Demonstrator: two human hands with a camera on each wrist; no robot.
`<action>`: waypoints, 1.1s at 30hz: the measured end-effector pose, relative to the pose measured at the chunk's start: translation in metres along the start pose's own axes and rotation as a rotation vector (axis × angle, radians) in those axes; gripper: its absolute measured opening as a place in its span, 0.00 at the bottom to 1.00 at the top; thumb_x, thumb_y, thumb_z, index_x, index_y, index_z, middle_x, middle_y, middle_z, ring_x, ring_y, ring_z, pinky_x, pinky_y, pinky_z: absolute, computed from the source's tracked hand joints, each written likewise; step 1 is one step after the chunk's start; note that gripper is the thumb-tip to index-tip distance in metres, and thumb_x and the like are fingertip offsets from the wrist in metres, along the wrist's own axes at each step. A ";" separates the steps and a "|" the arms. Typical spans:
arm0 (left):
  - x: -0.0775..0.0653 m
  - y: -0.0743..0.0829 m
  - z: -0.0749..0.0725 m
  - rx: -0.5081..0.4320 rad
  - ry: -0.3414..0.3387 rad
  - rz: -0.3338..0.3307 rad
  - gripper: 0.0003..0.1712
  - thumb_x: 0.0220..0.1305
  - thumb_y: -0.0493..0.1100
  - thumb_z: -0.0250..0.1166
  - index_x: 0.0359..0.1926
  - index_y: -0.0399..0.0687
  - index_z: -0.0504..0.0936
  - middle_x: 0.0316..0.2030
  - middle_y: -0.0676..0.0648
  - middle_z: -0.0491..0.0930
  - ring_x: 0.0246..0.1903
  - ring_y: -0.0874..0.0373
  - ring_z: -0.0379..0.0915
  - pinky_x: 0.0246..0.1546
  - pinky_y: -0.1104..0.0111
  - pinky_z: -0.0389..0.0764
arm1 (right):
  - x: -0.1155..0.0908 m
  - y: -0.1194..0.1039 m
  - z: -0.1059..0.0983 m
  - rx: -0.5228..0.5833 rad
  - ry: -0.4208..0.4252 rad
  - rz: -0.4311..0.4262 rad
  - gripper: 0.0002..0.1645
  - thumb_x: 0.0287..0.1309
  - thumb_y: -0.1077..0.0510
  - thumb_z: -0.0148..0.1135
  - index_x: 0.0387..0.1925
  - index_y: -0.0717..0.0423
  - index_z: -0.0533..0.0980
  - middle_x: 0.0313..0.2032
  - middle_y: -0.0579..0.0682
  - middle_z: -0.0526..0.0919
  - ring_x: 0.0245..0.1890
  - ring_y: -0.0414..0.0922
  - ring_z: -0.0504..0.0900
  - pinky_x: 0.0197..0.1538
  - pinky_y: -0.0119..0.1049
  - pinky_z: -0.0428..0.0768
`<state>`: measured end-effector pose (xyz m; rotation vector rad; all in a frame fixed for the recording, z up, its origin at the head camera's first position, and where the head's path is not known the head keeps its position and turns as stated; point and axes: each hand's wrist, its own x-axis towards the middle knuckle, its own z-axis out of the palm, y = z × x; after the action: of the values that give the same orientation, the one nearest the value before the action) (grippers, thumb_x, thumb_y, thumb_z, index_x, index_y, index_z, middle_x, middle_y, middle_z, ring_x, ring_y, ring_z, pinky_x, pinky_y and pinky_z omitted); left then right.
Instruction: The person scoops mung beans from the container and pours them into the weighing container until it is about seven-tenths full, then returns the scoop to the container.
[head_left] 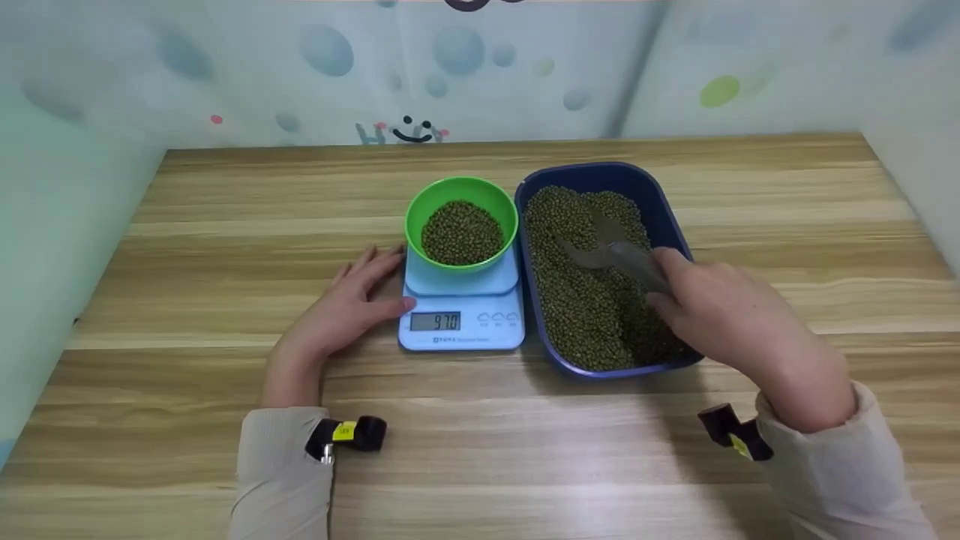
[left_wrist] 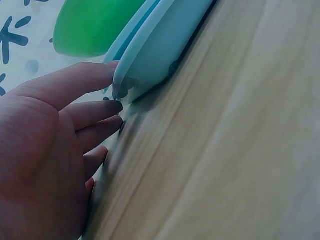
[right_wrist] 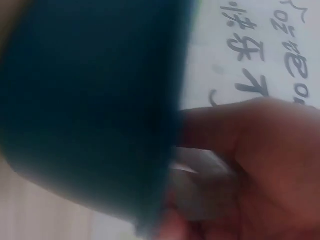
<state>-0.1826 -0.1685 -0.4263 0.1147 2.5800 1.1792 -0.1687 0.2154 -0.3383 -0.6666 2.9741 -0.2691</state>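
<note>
As the grey scoop (head_left: 624, 256) leans inside the tub (head_left: 673, 225), its front end lies among small beans (head_left: 577, 315), though I cannot tell how deep it goes. The right hand (head_left: 727, 307) holds the scoop by its handle, with the thumb and fingers close around it. The tub is dark blue and stands upright on the table (head_left: 450, 435). Beans cover most of its bottom, and the near right corner looks dark. From the right wrist, the side of the tub looks big and blurry.

Just left of the tub is a pale blue scale (head_left: 499, 335). Its screen (head_left: 435, 321) says 97.0. On top of the scale sits a green bowl (head_left: 487, 193), right way up, with more beans in it. The bowl's rim is so near the tub's rim that I cannot tell if they touch.

The left hand (head_left: 341, 311) is open wide on the table, with its thumb touching the left edge of the scale.

Both arms have light sleeves (head_left: 281, 480). Behind the table, the pale wall (head_left: 555, 52) has blue dots and a smiley face (head_left: 412, 136).
</note>
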 end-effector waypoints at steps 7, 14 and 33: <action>0.000 0.000 0.001 -0.004 0.002 0.001 0.43 0.53 0.66 0.60 0.69 0.67 0.55 0.71 0.57 0.43 0.70 0.47 0.21 0.66 0.44 0.28 | 0.009 -0.004 0.013 -0.007 0.113 0.007 0.18 0.60 0.54 0.54 0.46 0.63 0.69 0.23 0.56 0.77 0.20 0.53 0.76 0.21 0.49 0.72; 0.000 0.004 0.001 -0.015 -0.005 0.004 0.43 0.53 0.66 0.61 0.68 0.67 0.55 0.71 0.58 0.44 0.70 0.47 0.21 0.66 0.44 0.27 | 0.007 -0.002 0.015 -0.045 0.275 -0.089 0.18 0.53 0.62 0.60 0.47 0.63 0.71 0.25 0.58 0.79 0.19 0.53 0.76 0.20 0.50 0.74; -0.002 0.000 -0.001 -0.002 0.008 0.061 0.42 0.55 0.62 0.61 0.69 0.60 0.57 0.71 0.56 0.47 0.71 0.55 0.25 0.68 0.51 0.27 | 0.014 0.002 0.021 0.001 0.177 -0.104 0.29 0.51 0.66 0.58 0.57 0.60 0.67 0.34 0.61 0.80 0.29 0.55 0.78 0.28 0.53 0.75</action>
<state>-0.1811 -0.1694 -0.4252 0.1903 2.5990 1.2058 -0.1795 0.2080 -0.3601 -0.8405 3.1098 -0.3548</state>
